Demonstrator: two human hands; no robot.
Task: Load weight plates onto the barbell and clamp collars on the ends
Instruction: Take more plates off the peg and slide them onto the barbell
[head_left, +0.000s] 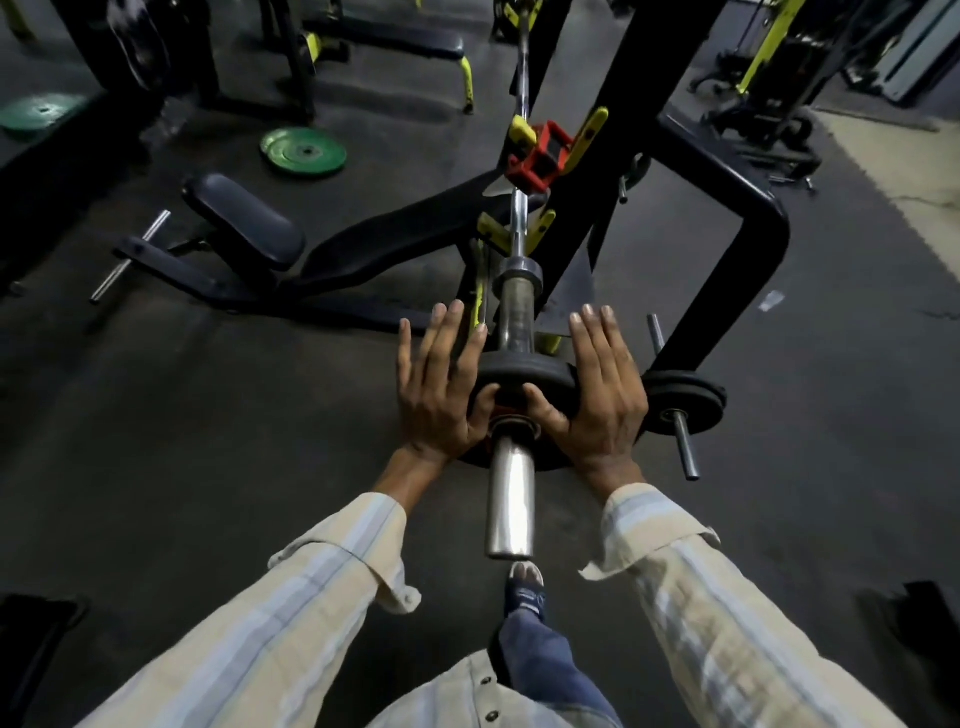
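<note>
A chrome barbell (511, 499) points straight away from me, resting on a rack's yellow hooks. A black weight plate (524, 371) sits partway along its near sleeve. My left hand (441, 387) presses flat on the plate's left side, fingers spread, thumb on its face. My right hand (605, 389) mirrors it on the right side. A red collar (540, 156) sits farther along the bar by the rack upright.
A black bench (332, 244) lies left of the bar. A green plate (304, 152) lies on the floor behind it. Black plates on a storage peg (683, 405) stand just right of my right hand. The black rack frame (748, 228) curves around on the right.
</note>
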